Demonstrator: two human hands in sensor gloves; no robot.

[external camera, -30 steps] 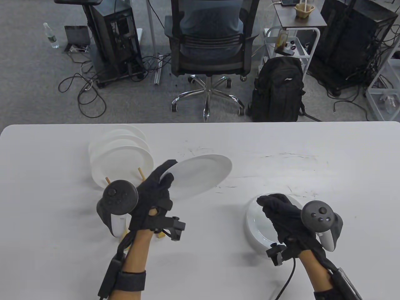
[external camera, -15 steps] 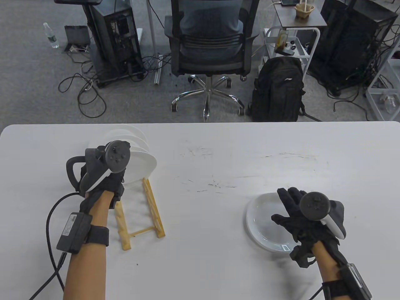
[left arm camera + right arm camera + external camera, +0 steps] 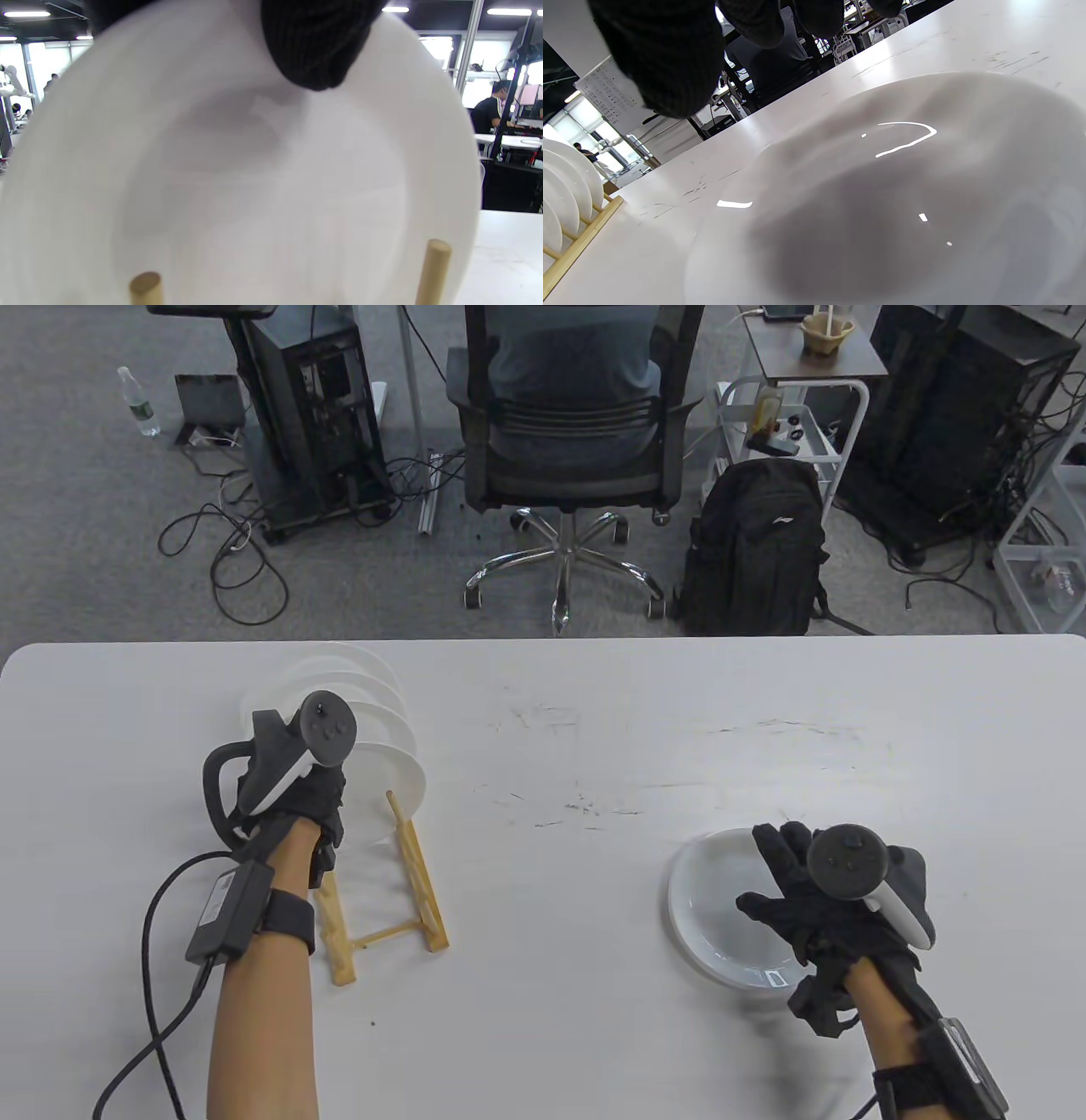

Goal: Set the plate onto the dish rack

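Your matte white surface (image 3: 594,1027) carries a slatted pale-wood dish rack (image 3: 407,891) holding a row of glossy round white plates on edge; the nearest round white plate (image 3: 254,190) stands behind two wooden pegs, your left hand (image 3: 297,806) touching its top rim with a fingertip. Your right hand (image 3: 814,899) hovers, fingers (image 3: 666,55) spread, over a shallow white plate (image 3: 713,916) lying flat.
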